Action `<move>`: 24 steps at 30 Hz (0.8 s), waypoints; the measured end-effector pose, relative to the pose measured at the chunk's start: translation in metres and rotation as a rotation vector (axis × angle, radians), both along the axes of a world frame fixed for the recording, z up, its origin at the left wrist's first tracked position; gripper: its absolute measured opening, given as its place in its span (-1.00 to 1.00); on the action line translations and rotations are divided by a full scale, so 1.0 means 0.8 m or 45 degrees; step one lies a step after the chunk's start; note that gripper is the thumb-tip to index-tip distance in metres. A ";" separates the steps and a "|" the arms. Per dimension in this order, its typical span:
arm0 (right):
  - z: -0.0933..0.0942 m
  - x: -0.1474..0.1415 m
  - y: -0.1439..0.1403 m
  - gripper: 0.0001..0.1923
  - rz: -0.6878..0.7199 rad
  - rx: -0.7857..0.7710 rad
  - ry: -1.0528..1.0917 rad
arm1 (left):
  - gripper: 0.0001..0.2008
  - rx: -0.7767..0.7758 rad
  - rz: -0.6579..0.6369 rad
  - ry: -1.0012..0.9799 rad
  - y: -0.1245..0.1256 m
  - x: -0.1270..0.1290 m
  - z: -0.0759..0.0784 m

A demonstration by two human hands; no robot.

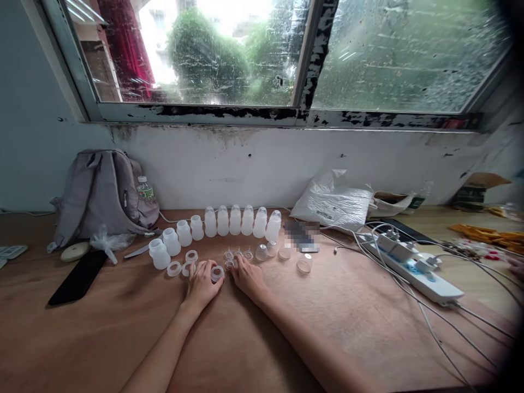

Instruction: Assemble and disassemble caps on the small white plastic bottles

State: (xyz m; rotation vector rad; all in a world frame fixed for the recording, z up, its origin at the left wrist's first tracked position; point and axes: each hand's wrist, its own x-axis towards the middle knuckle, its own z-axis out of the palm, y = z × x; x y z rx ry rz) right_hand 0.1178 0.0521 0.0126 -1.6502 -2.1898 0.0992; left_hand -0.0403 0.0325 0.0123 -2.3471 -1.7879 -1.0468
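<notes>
My left hand (201,285) rests on the brown table (347,311) with its fingers around a white screw ring (216,273). My right hand (248,275) lies beside it, fingertips touching a small clear nipple (230,264). A curved row of several white baby bottles (229,221) stands just behind both hands. More white rings (180,267) lie left of my left hand. Clear nipples and caps (262,252) lie right of my right hand.
A grey backpack (102,194) with a water bottle leans at the back left, a black phone (77,277) in front of it. A white plastic bag (333,204) and a power strip (413,265) with trailing cables lie to the right. Wall and window are behind.
</notes>
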 end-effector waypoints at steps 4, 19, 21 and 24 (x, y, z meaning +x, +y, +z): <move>0.002 0.004 0.004 -0.75 0.047 0.064 0.035 | -0.78 0.018 -0.076 -0.086 -0.002 0.000 0.001; 0.005 0.062 -0.011 -0.77 0.373 0.136 0.302 | -0.69 -0.176 -0.419 -0.369 0.010 0.037 0.019; 0.003 0.064 -0.008 -0.79 0.342 0.130 0.397 | -0.73 -0.166 -0.428 -0.310 0.015 0.044 0.021; 0.001 0.068 -0.005 -0.81 0.318 0.124 0.485 | -0.75 -0.152 -0.372 -0.184 0.015 0.052 0.016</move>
